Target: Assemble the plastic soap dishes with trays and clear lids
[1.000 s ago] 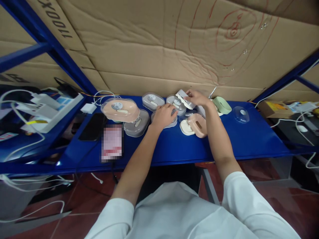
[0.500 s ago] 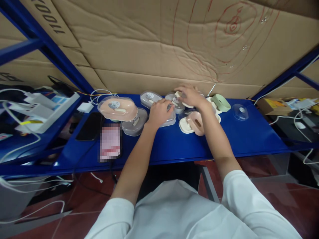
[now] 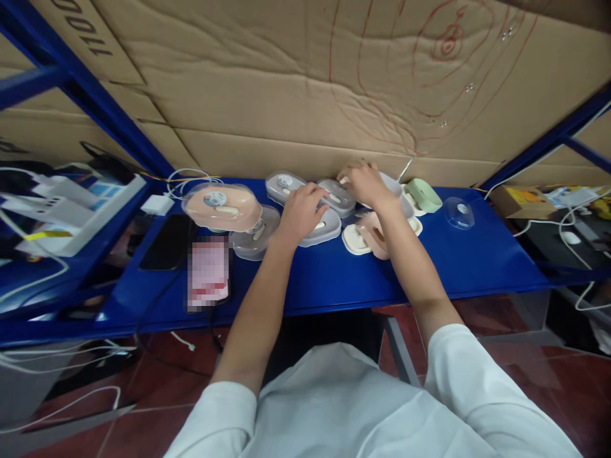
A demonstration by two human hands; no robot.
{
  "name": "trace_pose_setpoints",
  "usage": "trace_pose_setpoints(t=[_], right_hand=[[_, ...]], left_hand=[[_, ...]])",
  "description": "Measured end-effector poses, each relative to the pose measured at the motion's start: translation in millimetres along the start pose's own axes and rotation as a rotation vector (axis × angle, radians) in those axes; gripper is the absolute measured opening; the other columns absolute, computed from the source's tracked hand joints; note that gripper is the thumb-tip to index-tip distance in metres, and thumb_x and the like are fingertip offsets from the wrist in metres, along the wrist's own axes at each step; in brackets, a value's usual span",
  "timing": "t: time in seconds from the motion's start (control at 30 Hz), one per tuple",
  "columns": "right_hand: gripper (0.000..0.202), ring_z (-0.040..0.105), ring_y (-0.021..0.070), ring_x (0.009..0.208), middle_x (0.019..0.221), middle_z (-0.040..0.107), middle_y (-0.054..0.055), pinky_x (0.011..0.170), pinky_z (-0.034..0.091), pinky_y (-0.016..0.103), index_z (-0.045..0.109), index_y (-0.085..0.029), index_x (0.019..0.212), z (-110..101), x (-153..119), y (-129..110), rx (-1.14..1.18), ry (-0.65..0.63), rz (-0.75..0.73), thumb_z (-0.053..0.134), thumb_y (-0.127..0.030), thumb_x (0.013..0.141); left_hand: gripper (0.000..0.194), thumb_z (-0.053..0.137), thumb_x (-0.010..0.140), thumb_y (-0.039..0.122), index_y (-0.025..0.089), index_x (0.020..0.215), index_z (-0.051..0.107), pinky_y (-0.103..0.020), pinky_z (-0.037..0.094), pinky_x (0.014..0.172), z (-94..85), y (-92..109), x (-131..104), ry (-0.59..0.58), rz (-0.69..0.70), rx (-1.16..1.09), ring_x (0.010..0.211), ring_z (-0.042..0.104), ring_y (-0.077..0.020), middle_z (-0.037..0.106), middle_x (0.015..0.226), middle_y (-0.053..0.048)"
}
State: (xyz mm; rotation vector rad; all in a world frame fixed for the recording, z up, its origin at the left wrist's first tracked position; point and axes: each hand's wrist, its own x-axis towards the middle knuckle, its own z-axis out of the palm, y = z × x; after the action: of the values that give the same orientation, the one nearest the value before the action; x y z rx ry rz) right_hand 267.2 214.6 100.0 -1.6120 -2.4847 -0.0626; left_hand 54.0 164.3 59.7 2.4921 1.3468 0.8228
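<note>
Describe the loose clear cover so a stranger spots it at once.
Find the blue table and look toward its right end. Just right of the green box lies the clear cover. It alone touches no other piece.

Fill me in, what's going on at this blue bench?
A person has both bare hands among lidded cases on the blue bench. The left hand is at the near gray case; the right hand is beside the back gray case, its grip unclear. A peach case sits to the left, with a green box and a clear lid to the right.
</note>
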Motion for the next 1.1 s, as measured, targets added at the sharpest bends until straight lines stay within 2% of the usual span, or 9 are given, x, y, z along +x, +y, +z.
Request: trace_pose_setpoints(t=[0.07, 0.17, 0.27, 0.4, 0.53, 0.63, 0.77, 0.93, 1.1], right_hand=[[0.039, 0.053, 0.0396, 0.141, 0.149, 0.065, 0.014, 0.119, 0.033, 0.061, 0.073, -0.021, 0.134, 5, 1, -6, 0.0, -0.006, -0.031, 0.058, -0.035, 0.1], [0.06, 0.042, 0.045, 0.15, 0.159, 0.052, 0.023, 0.121, 0.028, 0.066, 0.065, -0.015, 0.145, 20, 3, -14, -0.079, -0.117, 0.076, 0.07, -0.046, 0.094], [0.06, 0.046, 0.0446, 0.145, 0.15, 0.059, 0.027, 0.118, 0.031, 0.064, 0.065, -0.011, 0.144, 28, 5, -11, -0.105, -0.19, 0.125, 0.068, -0.049, 0.097], [0.046, 0.049, 0.0399, 0.143, 0.152, 0.06, 0.02, 0.118, 0.032, 0.06, 0.063, -0.018, 0.146, 16, 5, -2, -0.089, -0.103, 0.098, 0.058, -0.032, 0.103], [0.046, 0.049, 0.0374, 0.145, 0.15, 0.061, 0.016, 0.119, 0.033, 0.056, 0.066, -0.019, 0.143, -4, 2, -9, -0.066, 0.065, 0.051, 0.045, -0.012, 0.102], [0.04, 0.065, 0.0323, 0.126, 0.132, 0.074, 0.012, 0.107, 0.046, 0.044, 0.075, -0.02, 0.131, -3, 0, -24, -0.02, -0.124, 0.019, 0.05, -0.012, 0.101], [0.036, 0.071, 0.0308, 0.116, 0.125, 0.076, 0.017, 0.098, 0.05, 0.037, 0.074, -0.011, 0.132, 12, 0, -34, -0.05, -0.381, 0.12, 0.067, -0.026, 0.1], [0.037, 0.069, 0.0288, 0.123, 0.13, 0.075, 0.016, 0.105, 0.048, 0.037, 0.071, -0.013, 0.135, 21, 6, -22, -0.015, -0.409, 0.055, 0.05, -0.031, 0.11], [0.048, 0.063, 0.0286, 0.132, 0.145, 0.064, 0.019, 0.108, 0.046, 0.032, 0.065, -0.01, 0.143, 30, 9, -13, -0.005, -0.411, 0.014, 0.065, -0.011, 0.095]], left_hand=[[0.023, 0.054, 0.101, 0.017, 0.022, 0.113, 0.073, -0.046, 0.051, 0.105, -3.3, 10, 0, 0.001, -0.013, 0.069, 0.12, 0.067, -0.03, 0.073, 0.124, -0.01], [0.024, 0.052, 0.104, 0.024, 0.023, 0.113, 0.074, -0.041, 0.055, 0.092, -6.3, 27, -5, -0.124, -0.001, 0.112, 0.107, 0.072, -0.0286, 0.077, 0.112, -0.009], [0.018, 0.065, 0.1, 0.031, 0.022, 0.111, 0.076, -0.041, 0.057, 0.085, -4.5, 40, -13, -0.263, 0.008, 0.178, 0.101, 0.074, -0.0315, 0.079, 0.102, -0.01], [0.025, 0.078, 0.086, 0.019, 0.022, 0.111, 0.075, -0.041, 0.058, 0.08, 3.5, 48, -24, -0.343, 0.028, 0.227, 0.101, 0.075, -0.0348, 0.079, 0.105, -0.012], [0.037, 0.067, 0.089, 0.007, 0.021, 0.123, 0.071, -0.041, 0.058, 0.08, 8.3, 51, -25, -0.359, 0.008, 0.261, 0.102, 0.076, -0.0342, 0.077, 0.111, -0.013], [0.04, 0.056, 0.092, 0.001, 0.02, 0.125, 0.069, -0.041, 0.059, 0.084, 7.9, 54, -23, -0.359, -0.006, 0.265, 0.105, 0.076, -0.033, 0.076, 0.115, -0.014], [0.045, 0.053, 0.095, 0.001, 0.016, 0.135, 0.065, -0.042, 0.06, 0.09, 6.3, 59, -22, -0.351, -0.033, 0.267, 0.111, 0.075, -0.0331, 0.074, 0.12, -0.017], [0.05, 0.047, 0.095, -0.004, 0.012, 0.14, 0.061, -0.042, 0.061, 0.089, 6.2, 66, -24, -0.361, -0.067, 0.275, 0.107, 0.076, -0.0322, 0.073, 0.119, -0.019], [0.055, 0.042, 0.095, -0.005, 0.014, 0.144, 0.056, -0.043, 0.06, 0.092, 9.0, 64, -20, -0.365, -0.065, 0.264, 0.109, 0.075, -0.0314, 0.069, 0.126, -0.019]])
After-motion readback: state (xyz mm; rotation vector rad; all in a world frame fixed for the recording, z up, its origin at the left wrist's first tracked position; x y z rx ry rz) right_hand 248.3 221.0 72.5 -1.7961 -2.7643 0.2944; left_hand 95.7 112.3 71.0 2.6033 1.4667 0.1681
